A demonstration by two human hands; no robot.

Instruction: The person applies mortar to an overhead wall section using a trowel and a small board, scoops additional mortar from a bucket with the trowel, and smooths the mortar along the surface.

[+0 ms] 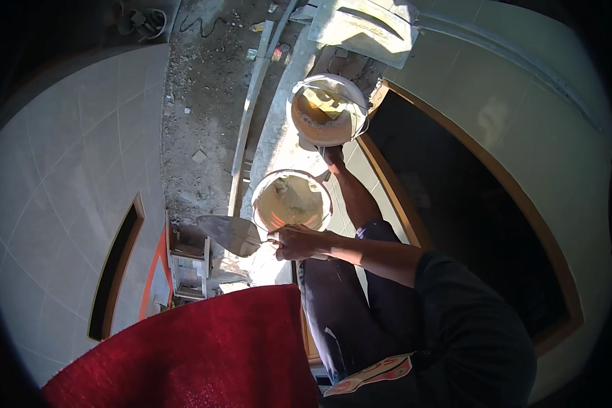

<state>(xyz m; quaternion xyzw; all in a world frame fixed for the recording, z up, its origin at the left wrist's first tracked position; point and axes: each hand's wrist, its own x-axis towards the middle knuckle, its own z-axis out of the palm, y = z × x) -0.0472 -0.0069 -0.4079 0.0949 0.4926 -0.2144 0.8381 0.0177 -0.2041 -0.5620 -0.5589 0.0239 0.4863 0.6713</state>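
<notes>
My right hand [296, 242] is shut on the handle of a pointed metal trowel [228, 234]. The grey-smeared blade points left and is held level. My forearm comes in from the lower right, crossing over my leg in dark trousers [340, 299]. Just beyond the hand stands a round bucket [299, 173] with pale mix and a tool inside. A second bucket [347, 83], holding yellowish mix, stands farther along the same narrow ledge, past my foot [332, 156]. My left hand is out of sight.
I look straight down from a height between two pale tiled walls with dark, wood-framed openings [469, 204]. Far below lies rubble-strewn ground [204, 102] with a long rail [248, 122] and a small grey frame [187, 262]. Red textured cloth [197, 353] fills the lower left.
</notes>
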